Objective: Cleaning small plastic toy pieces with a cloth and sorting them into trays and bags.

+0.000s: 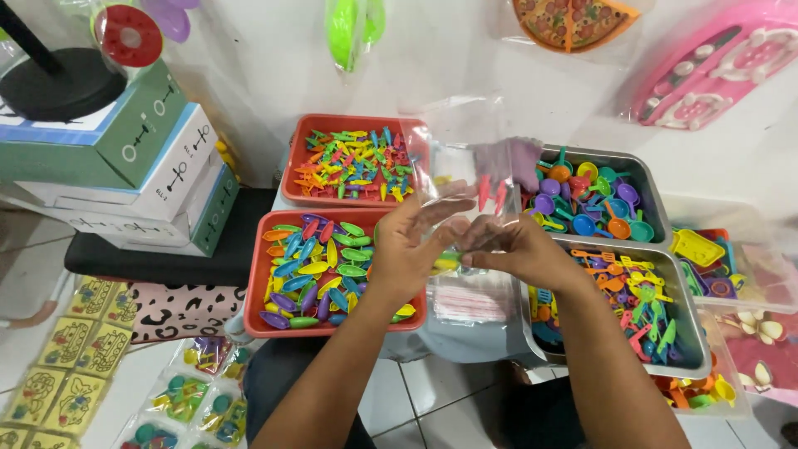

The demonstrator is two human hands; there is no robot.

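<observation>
My left hand (409, 245) and my right hand (515, 248) meet in the middle, holding up a clear plastic bag (461, 145) by its lower part. Small toy pieces show inside the bag: red ones, a purple one and a yellow-green one near my fingertips. Under my left hand lies a red tray (256, 291) of leaf-shaped coloured plastic pieces. Behind it stands a second red tray (293, 166) filled with small coloured toy cutlery.
Metal trays hold toy pans (648, 187) and toy utensils (694, 333) at the right. A stack of clear bags (474, 303) lies below my hands. Boxes (141, 166) are piled at the left, packed toy sets (75, 374) on the floor, bagged toys hang on the wall.
</observation>
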